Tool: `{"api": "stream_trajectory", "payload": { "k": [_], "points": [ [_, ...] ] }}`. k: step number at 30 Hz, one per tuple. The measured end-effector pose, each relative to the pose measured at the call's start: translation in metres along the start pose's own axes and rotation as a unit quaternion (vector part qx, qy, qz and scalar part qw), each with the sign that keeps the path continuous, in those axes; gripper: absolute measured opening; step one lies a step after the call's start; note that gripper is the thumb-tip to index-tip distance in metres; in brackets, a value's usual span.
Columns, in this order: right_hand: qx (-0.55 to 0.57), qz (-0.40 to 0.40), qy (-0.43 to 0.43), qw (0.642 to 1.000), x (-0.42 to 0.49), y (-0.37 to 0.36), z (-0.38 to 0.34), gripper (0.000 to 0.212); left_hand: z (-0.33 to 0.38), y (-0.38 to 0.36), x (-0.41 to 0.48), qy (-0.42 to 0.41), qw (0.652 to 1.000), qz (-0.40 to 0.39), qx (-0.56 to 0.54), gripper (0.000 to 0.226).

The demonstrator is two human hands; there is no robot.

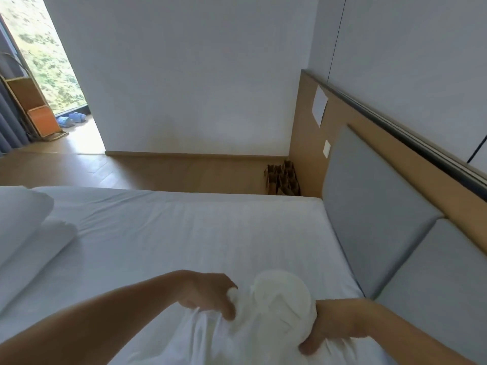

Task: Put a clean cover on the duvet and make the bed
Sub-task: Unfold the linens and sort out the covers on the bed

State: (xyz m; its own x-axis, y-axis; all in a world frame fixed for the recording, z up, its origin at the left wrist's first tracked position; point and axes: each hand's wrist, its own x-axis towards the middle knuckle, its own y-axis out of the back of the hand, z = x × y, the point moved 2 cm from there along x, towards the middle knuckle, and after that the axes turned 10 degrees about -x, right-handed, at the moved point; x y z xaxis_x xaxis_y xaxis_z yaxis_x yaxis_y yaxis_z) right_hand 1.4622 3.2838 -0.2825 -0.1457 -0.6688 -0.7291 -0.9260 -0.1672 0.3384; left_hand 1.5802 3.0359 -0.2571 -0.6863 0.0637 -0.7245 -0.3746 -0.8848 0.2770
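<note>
You are gripping the cover [279,296] with both hands. Your left hand [208,293] is curling its fingers round a gathered fold, and your right hand [326,330] is clamping the other side, its fingers tucking under the cloth. Between the 2 hands the cover is bunching into a rounded white lump, with the rest trailing toward you out of frame. It is sitting over the near part of the bed [184,233], close to the grey headboard [374,219] on your right. 2 stacked pillows [23,222] are resting at the bed's left edge. Beyond the bed, brown bags [283,180] are standing in the corner of the wooden floor [158,172]. Far left, blue slippers [72,118] are lying beside a folded chair [43,122].
</note>
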Motion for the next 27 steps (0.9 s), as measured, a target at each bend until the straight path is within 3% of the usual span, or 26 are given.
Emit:
{"api": "stream_trajectory", "payload": {
  "k": [2, 4, 5, 7, 8, 9, 11, 18, 27],
  "points": [
    [0.003, 0.057, -0.012, 0.998, 0.007, 0.058, 0.000, 0.066, 0.038, 0.044, 0.021, -0.064, 0.992, 0.103, -0.020, 0.018],
    [0.001, 0.257, -0.032, 0.966, 0.005, 0.137, -0.019, 0.068, 0.094, 0.103, 0.036, -0.160, 0.949, 0.271, -0.037, 0.030],
    [0.007, 0.382, -0.032, 0.924, 0.000, 0.179, -0.034, 0.066, 0.125, 0.132, 0.035, -0.209, 0.914, 0.346, -0.043, 0.037],
    [0.002, 0.570, -0.005, 0.822, -0.016, 0.250, -0.070, 0.076, 0.181, 0.179, 0.026, -0.255, 0.862, 0.438, 0.004, 0.091],
    [0.017, 0.608, 0.031, 0.793, -0.019, 0.275, -0.086, 0.094, 0.200, 0.193, 0.021, -0.230, 0.857, 0.457, 0.062, 0.119],
    [0.042, 0.605, 0.063, 0.793, -0.017, 0.289, -0.096, 0.111, 0.206, 0.204, 0.021, -0.195, 0.848, 0.481, 0.110, 0.132],
    [0.060, 0.566, 0.080, 0.818, -0.003, 0.288, -0.097, 0.118, 0.195, 0.215, 0.029, -0.137, 0.837, 0.508, 0.149, 0.134],
    [0.118, 0.457, 0.005, 0.881, 0.079, 0.168, 0.003, 0.082, 0.063, 0.130, 0.114, -0.073, 0.906, 0.400, 0.115, 0.110],
    [0.196, 0.357, -0.117, 0.906, 0.120, -0.028, 0.113, 0.068, -0.078, -0.051, 0.154, 0.011, 0.968, 0.247, 0.050, 0.094]
  ]
}}
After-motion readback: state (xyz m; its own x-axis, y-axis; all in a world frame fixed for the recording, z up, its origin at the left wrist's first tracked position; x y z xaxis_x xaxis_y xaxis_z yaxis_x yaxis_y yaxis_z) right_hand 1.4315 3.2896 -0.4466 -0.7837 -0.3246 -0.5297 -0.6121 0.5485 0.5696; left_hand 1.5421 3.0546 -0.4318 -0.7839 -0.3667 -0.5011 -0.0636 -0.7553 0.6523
